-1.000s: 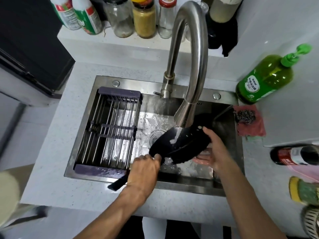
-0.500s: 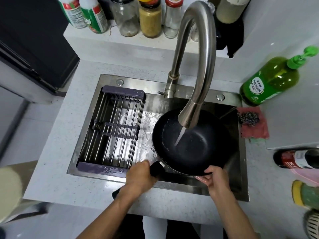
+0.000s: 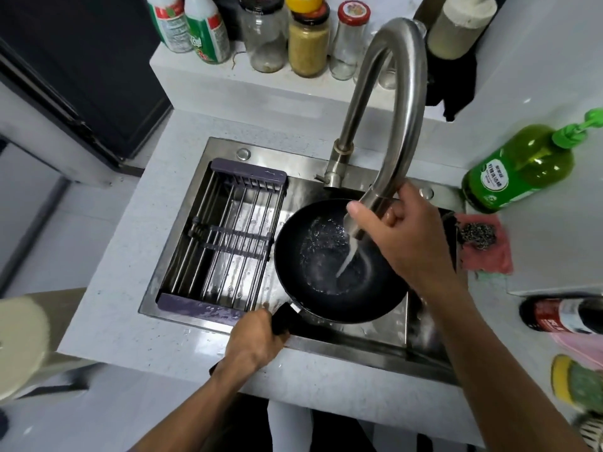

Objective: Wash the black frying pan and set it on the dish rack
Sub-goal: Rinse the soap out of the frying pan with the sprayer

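I log my left hand [image 3: 253, 342] with fingers wrapped around the handle of the round black non-stick frying pan [image 3: 329, 278], which sits bowl-up over the stainless steel sink [image 3: 404, 349] with water pooling inside. My right hand [image 3: 403, 238] has its fingers curled round the spout end of the curved brushed-steel tap [image 3: 396, 102] above the pan. The pan's long axis runs from bowl down-left to handle, and the grey-framed wire dish rack [image 3: 225, 238] lies just beside the pan's left rim, so I judge the left hand the one to carry it over.
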Available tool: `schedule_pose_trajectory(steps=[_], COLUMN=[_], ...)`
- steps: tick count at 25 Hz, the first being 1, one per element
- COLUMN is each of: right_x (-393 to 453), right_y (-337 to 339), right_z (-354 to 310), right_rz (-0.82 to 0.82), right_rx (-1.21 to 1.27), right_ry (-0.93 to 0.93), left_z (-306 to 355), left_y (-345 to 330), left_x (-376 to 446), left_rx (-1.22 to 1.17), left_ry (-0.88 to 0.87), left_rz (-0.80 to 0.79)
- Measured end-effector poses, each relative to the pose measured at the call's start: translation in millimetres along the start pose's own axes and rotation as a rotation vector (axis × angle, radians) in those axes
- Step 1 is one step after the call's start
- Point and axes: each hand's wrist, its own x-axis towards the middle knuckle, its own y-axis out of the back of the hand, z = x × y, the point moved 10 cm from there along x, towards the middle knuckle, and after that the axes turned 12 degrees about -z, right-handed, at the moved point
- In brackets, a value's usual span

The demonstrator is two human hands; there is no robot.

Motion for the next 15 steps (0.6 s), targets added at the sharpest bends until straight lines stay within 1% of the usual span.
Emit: schedule_pose_trajectory(steps=[2,5,7,9,11,12,15], right_x=[13,18,23,23,29,37,61], right_y=[0,-11,-26,-53,-79,-85,-66], right_z=[-4,15,38,61,71,75,90], right_rz=[0.03,-0.046,-0.133,-0.241,-0.31,-0.311,-0.209], right_rx=[-0.09,-0.175,-0.131,-0.034,0.128,0.178,0.174], right_ry=[-0.066,-0.2,-0.285,-0.356,-0.356,-0.332,-0.268], left_z=[-2,-5,-4,-1,-3,-5,-11], left_y=[1,3,4,8,11,12,12], left_x=[-9,-14,-15,-19,-18,-17,-17], left_rx=[0.034,0.068,0.078,0.104,0.158,0.181,0.194], left_ry=[-0.008,-0.042,-0.07,-0.075,-0.075,-0.076,-0.088], left_rz=[0.003,-0.002,0.004,0.009,0.033,0.048,0.084])
